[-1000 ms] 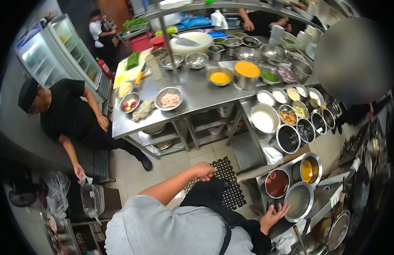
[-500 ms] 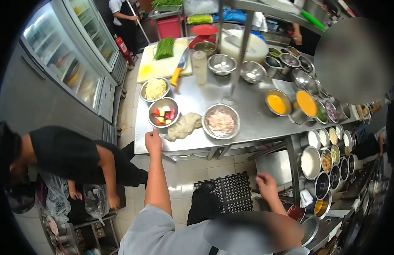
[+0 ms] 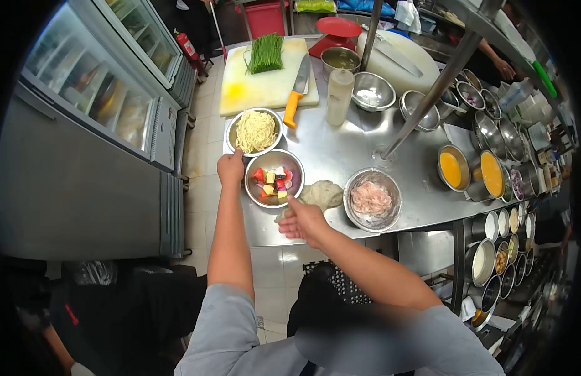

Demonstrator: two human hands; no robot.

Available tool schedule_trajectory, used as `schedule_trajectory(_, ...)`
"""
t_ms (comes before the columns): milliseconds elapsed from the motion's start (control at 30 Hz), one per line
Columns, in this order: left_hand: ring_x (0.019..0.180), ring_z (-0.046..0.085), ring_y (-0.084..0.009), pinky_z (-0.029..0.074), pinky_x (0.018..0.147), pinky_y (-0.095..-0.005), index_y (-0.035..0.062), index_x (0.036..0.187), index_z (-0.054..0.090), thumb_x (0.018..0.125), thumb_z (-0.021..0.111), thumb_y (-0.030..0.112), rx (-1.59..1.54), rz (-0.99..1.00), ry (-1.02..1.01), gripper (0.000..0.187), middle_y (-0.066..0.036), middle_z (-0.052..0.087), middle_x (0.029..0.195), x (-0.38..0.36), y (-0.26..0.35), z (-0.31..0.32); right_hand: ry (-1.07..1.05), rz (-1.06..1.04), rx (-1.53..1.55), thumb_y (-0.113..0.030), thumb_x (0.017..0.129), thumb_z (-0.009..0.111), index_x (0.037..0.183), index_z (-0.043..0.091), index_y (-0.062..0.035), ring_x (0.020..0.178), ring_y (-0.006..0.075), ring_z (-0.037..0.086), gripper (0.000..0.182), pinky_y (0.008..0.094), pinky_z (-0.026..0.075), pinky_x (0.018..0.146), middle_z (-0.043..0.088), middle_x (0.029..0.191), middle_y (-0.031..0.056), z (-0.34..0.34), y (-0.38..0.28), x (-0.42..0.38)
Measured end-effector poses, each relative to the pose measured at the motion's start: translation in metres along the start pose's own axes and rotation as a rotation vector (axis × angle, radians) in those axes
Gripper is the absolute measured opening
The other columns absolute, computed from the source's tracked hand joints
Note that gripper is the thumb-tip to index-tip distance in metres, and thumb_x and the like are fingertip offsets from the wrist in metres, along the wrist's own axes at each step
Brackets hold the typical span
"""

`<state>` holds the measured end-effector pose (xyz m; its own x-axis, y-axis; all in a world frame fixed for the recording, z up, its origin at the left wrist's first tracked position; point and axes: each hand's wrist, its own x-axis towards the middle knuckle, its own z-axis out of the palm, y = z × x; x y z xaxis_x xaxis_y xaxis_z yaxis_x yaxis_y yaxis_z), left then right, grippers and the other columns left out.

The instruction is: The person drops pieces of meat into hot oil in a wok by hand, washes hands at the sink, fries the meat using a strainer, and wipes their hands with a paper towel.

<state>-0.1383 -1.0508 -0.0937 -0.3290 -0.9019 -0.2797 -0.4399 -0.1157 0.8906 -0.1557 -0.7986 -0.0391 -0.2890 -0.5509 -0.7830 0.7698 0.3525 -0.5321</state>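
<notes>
My left hand [image 3: 231, 168] is at the near left rim of a steel bowl of noodles [image 3: 256, 131], its thumb over the rim and its other fingers curled, partly hidden. Just below stands a steel bowl of cut vegetables [image 3: 274, 179], with red, yellow, white and purple pieces. My right hand [image 3: 305, 222] is open at that bowl's near edge, fingers stretched leftward, nothing in it. Behind this hand lies a crumpled greyish cloth [image 3: 323, 195], partly covered. To the right sits a steel bowl of pale pink raw meat [image 3: 372, 199].
A cutting board [image 3: 234, 78] bears green stalks [image 3: 265, 53] and an orange-handled knife [image 3: 292, 106]. Beyond are a squeeze bottle [image 3: 340, 97] and steel bowls [image 3: 373, 93]. A metal post [image 3: 422, 100] rises from the table. Fridges [image 3: 83, 88] stand left; a person in black [image 3: 127, 319] is lower left.
My left hand has gone from the vegetable bowl up to the noodle bowl's rim. My right hand has swung in from the right to the vegetable bowl. The view has shifted closer to the table.
</notes>
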Motion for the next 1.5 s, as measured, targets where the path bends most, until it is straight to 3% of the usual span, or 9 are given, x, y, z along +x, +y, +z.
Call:
schedule_trajectory(267, 0.061, 0.061, -0.019, 0.052, 0.05, -0.0293, -0.0042, 0.085, 0.057, 0.083, 0.055, 0.014, -0.168, -0.047, 0.102, 0.019, -0.011, 0.06, 0.076, -0.022, -0.029, -0.068, 0.183, -0.186, 0.246, -0.023, 0.093, 0.047, 0.098, 0.047, 0.0094, 0.069, 0.025, 0.066, 0.033, 0.0325, 0.056, 0.054, 0.06, 0.083, 0.0183, -0.014, -0.024, 0.023)
schedule_trajectory(533, 0.06, 0.058, -0.0166, 0.055, 0.051, -0.0308, -0.0045, 0.081, 0.055, 0.082, 0.054, 0.012, -0.23, -0.102, 0.143, 0.016, -0.011, 0.058, 0.076, -0.102, -0.055, -0.121, 0.35, -0.32, -0.567, -0.011, 0.083, 0.057, 0.099, 0.05, 0.0101, 0.052, 0.0251, 0.066, 0.028, 0.0364, 0.052, 0.044, 0.064, 0.071, 0.0202, -0.01, -0.058, 0.033)
schedule_trajectory(800, 0.051, 0.049, -0.0093, 0.05, 0.048, -0.025, 0.0037, 0.072, 0.049, 0.084, 0.049, 0.008, -0.22, -0.099, -0.064, 0.012, -0.003, 0.053, 0.067, -0.15, -0.085, -0.108, 0.435, -0.232, -1.002, -0.017, 0.08, 0.06, 0.096, 0.059, 0.007, 0.078, 0.0327, 0.067, 0.029, 0.0394, 0.054, 0.071, 0.066, 0.086, 0.0229, -0.088, -0.142, 0.021)
schedule_trajectory(967, 0.051, 0.051, -0.0112, 0.048, 0.048, -0.0255, 0.0049, 0.068, 0.047, 0.088, 0.056, 0.017, -0.237, -0.112, -0.172, 0.025, -0.005, 0.053, 0.063, -0.171, -0.069, -0.09, 0.777, -0.55, -1.362, -0.038, 0.08, 0.061, 0.106, 0.059, 0.0015, 0.105, 0.0348, 0.057, 0.047, 0.042, 0.045, 0.091, 0.061, 0.11, 0.0215, -0.164, -0.126, -0.051)
schedule_trajectory(1100, 0.065, 0.063, -0.0167, 0.051, 0.054, -0.029, -0.0006, 0.08, 0.058, 0.092, 0.054, 0.037, 0.144, -0.408, -0.777, 0.04, -0.013, 0.066, 0.081, -0.192, -0.047, -0.11, 0.801, -0.19, -1.53, -0.035, 0.08, 0.062, 0.115, 0.057, -0.001, 0.109, 0.0346, 0.055, 0.048, 0.0428, 0.045, 0.091, 0.058, 0.116, 0.0196, -0.213, -0.074, -0.091)
schedule_trajectory(1200, 0.074, 0.066, -0.0168, 0.051, 0.058, -0.0275, -0.0027, 0.09, 0.063, 0.093, 0.053, 0.039, 0.195, -0.377, -1.317, 0.043, -0.011, 0.067, 0.084, -0.224, -0.034, -0.079, 1.014, -0.601, -1.328, -0.024, 0.078, 0.064, 0.118, 0.055, -0.0017, 0.11, 0.0347, 0.053, 0.047, 0.0418, 0.046, 0.09, 0.057, 0.116, 0.0194, -0.221, -0.036, -0.087)
schedule_trajectory(1267, 0.073, 0.065, -0.0156, 0.05, 0.059, -0.0268, -0.0018, 0.091, 0.064, 0.094, 0.052, 0.038, 0.171, -0.216, -1.375, 0.042, -0.01, 0.067, 0.081, -0.243, -0.03, -0.038, 0.631, -0.933, -1.326, -0.016, 0.07, 0.069, 0.121, 0.052, -0.0036, 0.106, 0.0354, 0.055, 0.055, 0.0388, 0.045, 0.092, 0.055, 0.115, 0.0221, -0.198, -0.031, -0.083)
schedule_trajectory(1400, 0.068, 0.065, -0.0151, 0.05, 0.056, -0.0272, -0.0035, 0.088, 0.062, 0.094, 0.052, 0.035, 0.126, -0.001, -0.969, 0.04, -0.01, 0.065, 0.078, -0.256, -0.02, 0.07, 0.626, -1.079, -1.557, -0.011, 0.067, 0.068, 0.12, 0.051, -0.0087, 0.102, 0.0365, 0.055, 0.055, 0.0399, 0.047, 0.088, 0.054, 0.11, 0.0211, -0.172, -0.032, -0.053)
schedule_trajectory(1500, 0.062, 0.06, -0.0145, 0.046, 0.055, -0.0297, -0.0055, 0.083, 0.059, 0.089, 0.058, 0.027, 0.134, 0.092, -0.775, 0.033, -0.011, 0.062, 0.068, -0.259, -0.008, 0.108, 0.592, -0.62, -1.472, -0.01, 0.069, 0.066, 0.116, 0.051, -0.0107, 0.101, 0.037, 0.055, 0.049, 0.042, 0.047, 0.086, 0.053, 0.106, 0.0203, -0.168, -0.034, -0.052)
